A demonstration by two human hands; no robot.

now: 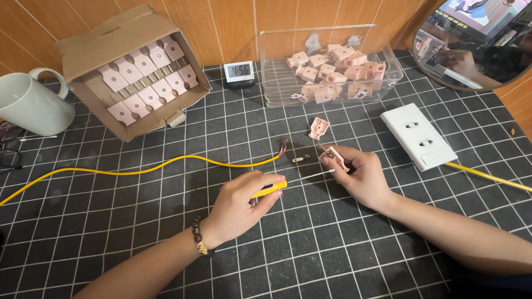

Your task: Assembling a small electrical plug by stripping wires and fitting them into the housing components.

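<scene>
Screwdriver (pixel 288 181) light, stiff, yellow handle closed in left hand (pixel 241 202); right hand (pixel 360 174) pinching small pink plug half (pixel 334 156), light, brittle-looking, best held by edges, mid-mat

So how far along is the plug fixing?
Early on. The yellow cable already has bare wire ends, and one pink plug half lies apart on the mat. The left hand holds a screwdriver to the plug part in the right hand. No wires are joined to it yet.

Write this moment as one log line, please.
left hand: holds yellow screwdriver | right hand: holds pink plug part | screwdriver tip at plug part | yellow cable on grid mat
</scene>
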